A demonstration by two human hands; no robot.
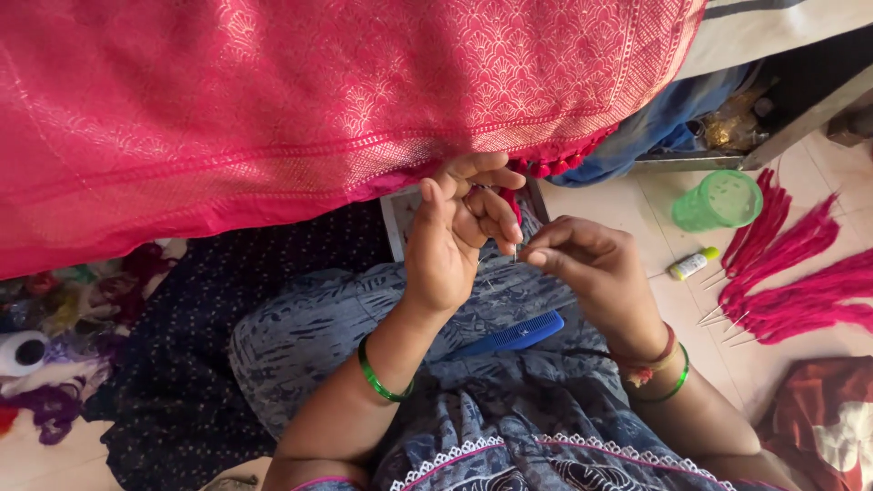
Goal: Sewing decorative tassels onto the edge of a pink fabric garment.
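So the big pink cloth (273, 100) with the gold pattern filled the whole upper part of the frame, hanging down over the person's knees. Its lower edge ran across the middle, and the little pink tassels (559, 164) along that hem sat just right of centre.

The left hand (455, 232) was up at that edge in the centre of the frame, fingers (491, 214) curled in and touching the hem, pinching a bit of the pink fringe as far as I could tell. The right hand (591, 264) sat just beside it, slightly lower and to the right, thumb and forefinger pressed together on something thin, a needle (516, 255) I think, but it was too small to be sure. Both wrists had green bangles.

A blue comb (518, 335) lay on the lap in the patterned blue dress (346, 318), right under the hands.

Over on the right side, on the floor (664, 218): a green plastic cup (718, 200), a small tube with a green cap (693, 264), and a bunch of loose pink thread bundles (800, 273). Far left had a white spool (23, 353) and a messy pile of coloured threads (64, 309).
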